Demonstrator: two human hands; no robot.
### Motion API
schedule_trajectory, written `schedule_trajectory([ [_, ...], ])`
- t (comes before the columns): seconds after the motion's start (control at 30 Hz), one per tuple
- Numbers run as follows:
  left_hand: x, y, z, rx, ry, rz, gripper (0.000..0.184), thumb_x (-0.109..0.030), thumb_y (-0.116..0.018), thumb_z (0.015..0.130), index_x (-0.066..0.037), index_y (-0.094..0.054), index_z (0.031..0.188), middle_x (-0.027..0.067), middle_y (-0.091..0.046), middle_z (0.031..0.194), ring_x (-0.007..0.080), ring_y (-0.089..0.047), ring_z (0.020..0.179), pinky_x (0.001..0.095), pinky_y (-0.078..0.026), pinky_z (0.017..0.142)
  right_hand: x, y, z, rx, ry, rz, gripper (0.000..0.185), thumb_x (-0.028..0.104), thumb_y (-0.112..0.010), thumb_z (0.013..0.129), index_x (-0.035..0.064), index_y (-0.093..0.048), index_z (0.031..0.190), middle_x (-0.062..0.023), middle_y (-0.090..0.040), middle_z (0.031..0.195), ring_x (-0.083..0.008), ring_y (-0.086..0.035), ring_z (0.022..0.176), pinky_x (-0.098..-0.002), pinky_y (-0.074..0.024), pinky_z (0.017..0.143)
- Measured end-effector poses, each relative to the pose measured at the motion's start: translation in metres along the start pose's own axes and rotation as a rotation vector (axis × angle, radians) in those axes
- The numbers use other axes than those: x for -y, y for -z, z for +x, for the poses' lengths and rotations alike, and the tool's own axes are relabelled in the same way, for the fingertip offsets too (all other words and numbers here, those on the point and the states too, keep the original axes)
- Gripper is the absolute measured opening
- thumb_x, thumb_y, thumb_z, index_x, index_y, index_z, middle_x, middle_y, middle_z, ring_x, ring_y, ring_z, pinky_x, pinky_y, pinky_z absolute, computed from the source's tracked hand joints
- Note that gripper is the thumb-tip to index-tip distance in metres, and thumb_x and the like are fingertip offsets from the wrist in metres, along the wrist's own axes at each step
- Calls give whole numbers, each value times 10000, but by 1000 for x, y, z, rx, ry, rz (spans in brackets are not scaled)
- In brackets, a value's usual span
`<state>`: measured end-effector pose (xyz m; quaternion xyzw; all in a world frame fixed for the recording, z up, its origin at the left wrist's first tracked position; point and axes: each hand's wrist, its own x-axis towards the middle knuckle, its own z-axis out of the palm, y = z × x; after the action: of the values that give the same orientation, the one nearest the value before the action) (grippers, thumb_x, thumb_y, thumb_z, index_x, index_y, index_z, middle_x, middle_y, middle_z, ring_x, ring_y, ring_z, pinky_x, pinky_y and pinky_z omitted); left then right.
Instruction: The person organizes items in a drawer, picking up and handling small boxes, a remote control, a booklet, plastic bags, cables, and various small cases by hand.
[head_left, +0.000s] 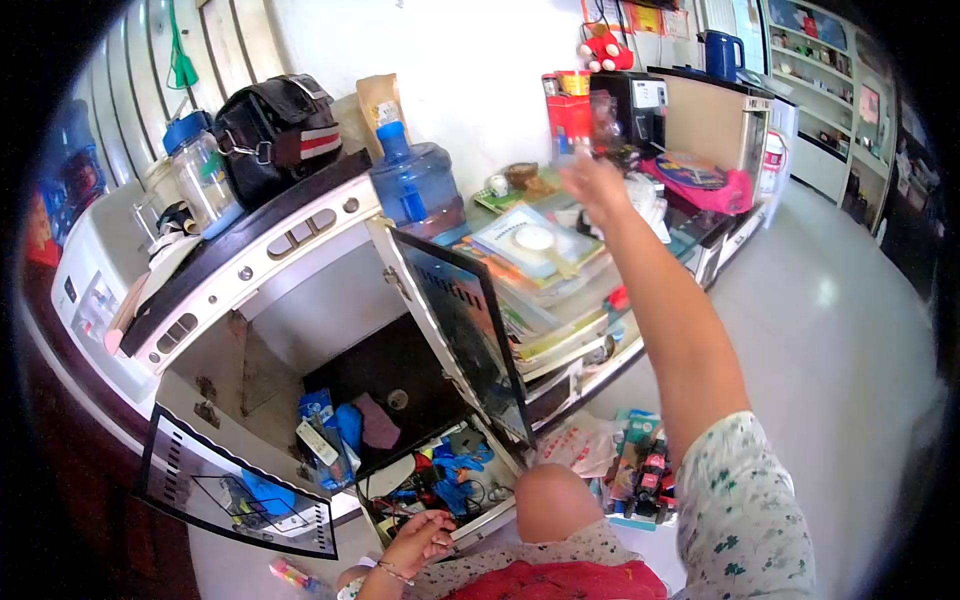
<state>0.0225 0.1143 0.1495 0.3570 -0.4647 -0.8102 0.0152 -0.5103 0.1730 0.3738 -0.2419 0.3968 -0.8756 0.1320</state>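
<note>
My right hand (594, 190) is stretched out over the low counter, near a stack of books and papers (530, 240) and a white plastic bag (648, 205). Its fingers are smeared by motion, so whether it holds anything is unclear. Down low, my left hand (428, 535) is closed with curled fingers beside the front edge of a pulled-out drawer (495, 515). What it holds, if anything, is hidden. Cables and blue items (455, 485) fill that drawer. Above it, the cabinet has both dark glass doors (460, 315) swung open, with a power strip (318, 442) and cloths inside.
A black bag (275, 130) and a blue-lidded jar (200, 175) stand on the cabinet top. A large blue water bottle (415, 180) stands beside it. Toys (645, 470) and a plastic bag (575, 447) lie on the floor near my knee. A pink bag (715, 190) rests farther along the counter.
</note>
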Motion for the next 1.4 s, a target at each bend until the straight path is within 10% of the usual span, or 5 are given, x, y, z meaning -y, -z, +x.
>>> schedule_trajectory([
  [0.23, 12, 27, -5, -20, -11, 31, 289, -270, -504, 886, -69, -459, 1088, 59, -562, 983, 125, -575, 761, 249, -465, 632, -37, 17, -79, 50, -182, -412, 526, 150, -527, 823, 7, -294, 1272, -104, -566, 928, -159, -587, 701, -248, -474, 572],
  [0.93, 23, 37, 20, -110, 33, 96, 227, -252, -513, 867, -130, -493, 1057, -11, -550, 920, 119, -548, 792, 292, -463, 680, -64, 1, -379, 1042, -331, -736, 217, 160, -523, 859, 23, -528, 1027, -106, -555, 872, -191, -545, 782, -298, -443, 702],
  [1.03, 28, 56, 40, -122, -30, 418, 225, -254, -511, 866, -101, -502, 1030, 14, -547, 947, 119, -544, 761, 272, -447, 656, -101, -4, -412, 1291, -309, -727, 172, 182, -526, 836, 13, -540, 865, -139, -548, 817, -292, -541, 760, -380, -442, 681],
  [1.23, 49, 80, 93, -241, 45, 700, 240, -248, -486, 876, -52, -498, 1014, 44, -570, 832, 136, -557, 729, 265, -459, 616, -160, -13, -462, 1866, 75, -1093, 248, 167, -501, 796, 108, -558, 1030, -160, -553, 959, -336, -553, 860, -438, -446, 731],
  [1.4, 103, 113, 150, -259, -292, 1149, 225, -135, -528, 820, -56, -519, 1030, 106, -591, 834, 224, -569, 750, 330, -454, 671, -187, -36, -447, 2052, -245, -1198, 297, 145, -475, 786, 144, -552, 1073, -204, -545, 972, -375, -540, 910, -448, -453, 761],
])
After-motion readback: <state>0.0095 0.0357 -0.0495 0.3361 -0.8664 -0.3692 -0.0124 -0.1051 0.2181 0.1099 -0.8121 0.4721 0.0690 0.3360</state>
